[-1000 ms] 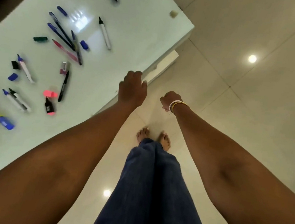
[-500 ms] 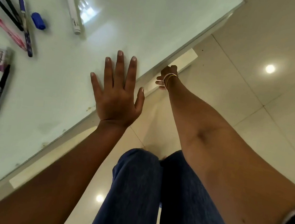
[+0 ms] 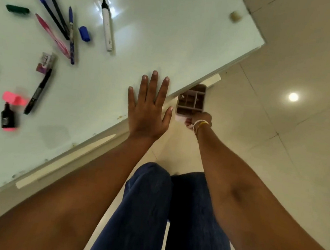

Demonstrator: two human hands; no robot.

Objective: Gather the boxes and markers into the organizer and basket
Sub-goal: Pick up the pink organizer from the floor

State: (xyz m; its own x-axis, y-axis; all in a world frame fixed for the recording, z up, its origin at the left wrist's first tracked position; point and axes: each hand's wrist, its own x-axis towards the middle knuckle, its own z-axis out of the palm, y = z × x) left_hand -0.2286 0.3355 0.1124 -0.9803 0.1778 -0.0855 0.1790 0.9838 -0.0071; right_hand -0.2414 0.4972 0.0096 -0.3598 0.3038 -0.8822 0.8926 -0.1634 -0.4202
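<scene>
Left hand (image 3: pixel 148 110) lies flat and fully spread on the bench (image 3: pixel 171 32) near its edge, grasping nothing, probably bracing the body for a low reach. Right hand (image 3: pixel 198 121) is down beside the bench, fingers closed on the near rim of the organizer (image 3: pixel 192 99), which sits low near the floor (image 3: pixel 280 159), its compartments looking empty. Markers (image 3: pixel 108 24) lie scattered on the bench, well apart from the organizer; no basket visible.
</scene>
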